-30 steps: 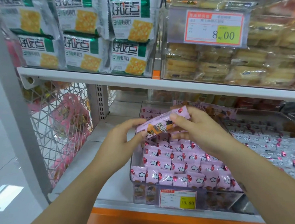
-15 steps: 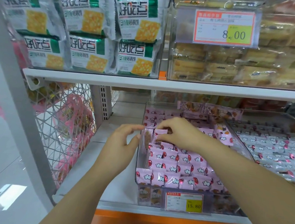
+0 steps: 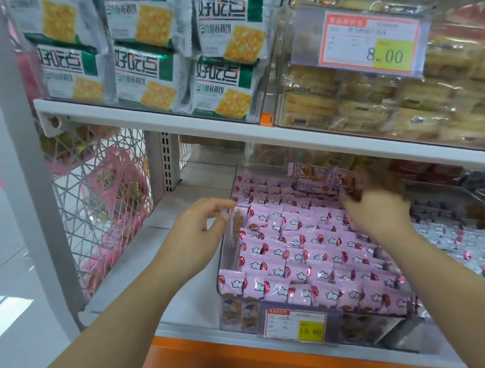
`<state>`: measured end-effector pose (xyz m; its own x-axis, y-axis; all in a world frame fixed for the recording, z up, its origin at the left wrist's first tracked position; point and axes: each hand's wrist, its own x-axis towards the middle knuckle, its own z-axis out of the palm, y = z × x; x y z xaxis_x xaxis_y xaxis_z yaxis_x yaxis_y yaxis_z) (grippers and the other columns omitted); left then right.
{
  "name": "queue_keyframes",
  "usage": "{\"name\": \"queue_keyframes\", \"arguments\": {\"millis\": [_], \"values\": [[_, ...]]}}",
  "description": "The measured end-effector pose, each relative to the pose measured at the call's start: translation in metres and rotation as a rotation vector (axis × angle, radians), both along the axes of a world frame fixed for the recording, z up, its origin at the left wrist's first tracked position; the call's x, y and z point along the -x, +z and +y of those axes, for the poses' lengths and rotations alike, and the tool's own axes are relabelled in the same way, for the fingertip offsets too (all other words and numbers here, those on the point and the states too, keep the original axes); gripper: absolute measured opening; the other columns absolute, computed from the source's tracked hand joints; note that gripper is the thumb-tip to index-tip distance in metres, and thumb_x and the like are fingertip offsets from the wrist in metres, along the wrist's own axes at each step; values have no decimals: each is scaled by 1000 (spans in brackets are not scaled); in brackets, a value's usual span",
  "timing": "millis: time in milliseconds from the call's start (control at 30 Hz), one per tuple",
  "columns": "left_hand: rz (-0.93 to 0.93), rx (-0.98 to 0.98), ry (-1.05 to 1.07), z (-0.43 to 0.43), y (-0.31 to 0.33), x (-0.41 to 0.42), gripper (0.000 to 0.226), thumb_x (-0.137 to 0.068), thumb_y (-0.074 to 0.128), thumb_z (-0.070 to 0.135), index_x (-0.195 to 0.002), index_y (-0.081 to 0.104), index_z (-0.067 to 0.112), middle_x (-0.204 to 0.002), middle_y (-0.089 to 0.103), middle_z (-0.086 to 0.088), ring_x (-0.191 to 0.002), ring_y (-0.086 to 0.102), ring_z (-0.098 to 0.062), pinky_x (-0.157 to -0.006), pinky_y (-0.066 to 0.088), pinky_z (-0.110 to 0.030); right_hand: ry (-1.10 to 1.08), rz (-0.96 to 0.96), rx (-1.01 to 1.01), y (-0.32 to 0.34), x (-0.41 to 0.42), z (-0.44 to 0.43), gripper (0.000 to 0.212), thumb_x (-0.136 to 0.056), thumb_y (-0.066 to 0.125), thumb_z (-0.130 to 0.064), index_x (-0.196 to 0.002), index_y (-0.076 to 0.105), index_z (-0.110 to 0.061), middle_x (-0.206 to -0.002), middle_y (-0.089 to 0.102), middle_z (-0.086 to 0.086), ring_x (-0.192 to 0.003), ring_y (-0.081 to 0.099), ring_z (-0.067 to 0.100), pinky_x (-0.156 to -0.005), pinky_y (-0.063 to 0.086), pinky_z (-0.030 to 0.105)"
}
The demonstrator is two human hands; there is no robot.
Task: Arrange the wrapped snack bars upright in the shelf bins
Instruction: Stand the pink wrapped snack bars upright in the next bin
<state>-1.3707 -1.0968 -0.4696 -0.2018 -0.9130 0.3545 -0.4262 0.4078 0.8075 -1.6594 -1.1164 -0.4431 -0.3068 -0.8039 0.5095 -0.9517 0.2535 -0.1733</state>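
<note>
A clear plastic bin (image 3: 222, 273) on the lower shelf holds several rows of pink wrapped snack bars (image 3: 303, 249) standing upright. One bar (image 3: 238, 225) stands sideways against the bin's left wall. A few loose pink bars (image 3: 312, 176) lie flat at the back of the bin. My right hand (image 3: 378, 214) reaches to the back right, and its blurred fingers pinch one of those loose bars (image 3: 348, 183). My left hand (image 3: 199, 231) hovers just outside the left wall with relaxed fingers, holding nothing, its thumb and forefinger close to the rim.
To the right, a neighbouring bin holds white wrapped bars (image 3: 461, 245). A price tag (image 3: 295, 325) hangs on the pink bin's front. The shelf above (image 3: 269, 133) carries green cracker packs (image 3: 148, 43) and boxed pastries (image 3: 388, 108). A wire mesh panel (image 3: 102, 201) and a white post (image 3: 19, 135) stand left.
The bar that both hands held a second ago went down into the rows. My left hand let go and stayed by the wall. My right hand moved to the back right.
</note>
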Motion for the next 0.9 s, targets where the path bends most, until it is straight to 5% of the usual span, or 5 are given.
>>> {"name": "queue_keyframes", "arguments": {"millis": [100,333,467,633,900], "values": [[4,2,4,-2,0,3,24,-96,49,14,-104,58,35,-116,57,12,-95,47,18,-71,31,7,-93,-106,-188,2,15,-9,68,-90,53,-47,-147,22,-24,-155,19,12,-140,19,36,-110,25,49],[-7,12,-13,1,1,11,21,-95,51,20,-104,57,38,-110,55,17,-103,51,3,-77,33,0,18,-178,9,-8,38,-16,32,-84,61,-29,-107,64,-7,-105,63,25,-104,56,38,-70,43,33],[-19,14,-11,2,0,12,22,-95,51,21,-100,56,43,-106,53,24,-106,51,1,-79,33,-4,148,-281,103,2,28,1,30,-82,69,-9,-111,64,-2,-109,64,23,-101,59,34,-75,45,32],[32,9,15,-1,1,3,33,-94,52,15,-94,54,48,-112,57,15,-101,53,6,-79,37,-8,386,-466,173,26,-30,37,41,-81,72,-20,-119,57,-17,-90,61,6,-67,53,16,-48,37,14],[75,-7,39,-1,-4,-5,31,-94,51,10,-99,58,40,-113,60,11,-100,53,7,-79,39,-12,638,-485,49,28,-95,27,45,-79,74,-19,-119,53,-16,-104,51,-9,-86,51,10,-68,33,13]]}}
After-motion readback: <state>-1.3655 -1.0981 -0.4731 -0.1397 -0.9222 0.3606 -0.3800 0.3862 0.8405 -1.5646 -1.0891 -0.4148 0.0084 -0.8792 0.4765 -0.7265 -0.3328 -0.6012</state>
